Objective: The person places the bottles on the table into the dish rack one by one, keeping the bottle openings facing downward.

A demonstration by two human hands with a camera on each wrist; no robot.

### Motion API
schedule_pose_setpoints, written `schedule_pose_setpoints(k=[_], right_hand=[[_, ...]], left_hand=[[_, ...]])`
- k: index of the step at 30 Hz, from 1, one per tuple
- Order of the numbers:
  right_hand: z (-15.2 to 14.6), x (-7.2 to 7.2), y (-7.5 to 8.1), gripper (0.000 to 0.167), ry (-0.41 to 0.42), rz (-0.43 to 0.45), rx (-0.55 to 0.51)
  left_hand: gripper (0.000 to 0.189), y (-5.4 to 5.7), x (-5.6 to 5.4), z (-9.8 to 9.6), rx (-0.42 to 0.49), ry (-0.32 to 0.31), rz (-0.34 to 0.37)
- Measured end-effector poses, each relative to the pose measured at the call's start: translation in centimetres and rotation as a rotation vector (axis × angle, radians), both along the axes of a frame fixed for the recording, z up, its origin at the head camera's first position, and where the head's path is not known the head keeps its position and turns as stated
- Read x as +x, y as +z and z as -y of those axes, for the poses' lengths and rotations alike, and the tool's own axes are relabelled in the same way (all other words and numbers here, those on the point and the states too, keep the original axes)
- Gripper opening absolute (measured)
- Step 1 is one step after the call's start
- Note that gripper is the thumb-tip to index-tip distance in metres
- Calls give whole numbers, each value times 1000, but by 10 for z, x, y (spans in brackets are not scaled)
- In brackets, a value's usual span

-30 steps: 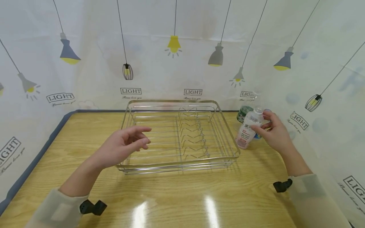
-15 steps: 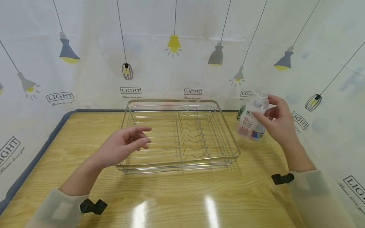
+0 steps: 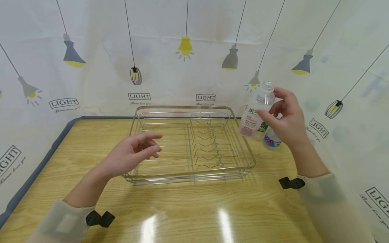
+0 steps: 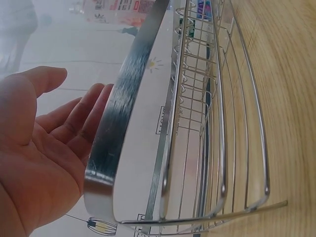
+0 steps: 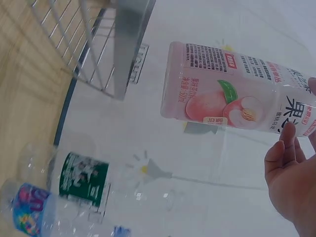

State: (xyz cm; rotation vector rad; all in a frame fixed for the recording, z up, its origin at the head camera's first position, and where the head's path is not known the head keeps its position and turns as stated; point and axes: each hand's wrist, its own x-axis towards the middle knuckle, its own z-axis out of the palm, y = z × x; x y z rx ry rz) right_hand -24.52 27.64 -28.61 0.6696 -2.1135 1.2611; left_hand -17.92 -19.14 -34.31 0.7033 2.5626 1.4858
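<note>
My right hand (image 3: 287, 119) grips a clear plastic bottle (image 3: 253, 116) with a pink and white peach label, tilted and raised near the right side of the wire dish rack (image 3: 194, 174). In the right wrist view the peach bottle (image 5: 222, 89) is clear of the table, fingers around its upper part. My left hand (image 3: 133, 157) hovers over the rack's left front with relaxed fingers and holds nothing. The left wrist view shows that hand (image 4: 54, 128) beside the rack's flat metal rim (image 4: 121, 103).
Behind the held bottle stand two more clear bottles on the wooden table (image 3: 188, 209), one with a green label (image 5: 84, 178) and one with a blue-purple label (image 3: 271, 140). A wall sheet (image 3: 170, 20) printed with lamps rises at the back and sides.
My right hand has lifted the peach-label bottle off the table and carried it up and left toward the rack. The blue-purple label bottle now shows more fully. My left hand has stayed put.
</note>
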Motion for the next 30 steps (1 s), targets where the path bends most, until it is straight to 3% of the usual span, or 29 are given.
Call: schedule_pose_setpoints(k=[9,13,25,30], right_hand=[[44,-5,4,68,159,-31,69],[66,-5,2,68,199,-7,99],[121,-4,-3,67,341,-64,160],[136,-1,-6,69,370,-42,178]], left_hand=[[47,6,-3,-5,-12,-2,-7],[47,10,-7,-10,-18,-5,-13],[50,28,-17,-27,-16,-6,-31],[57,35,-23,-35,38,18,-50]])
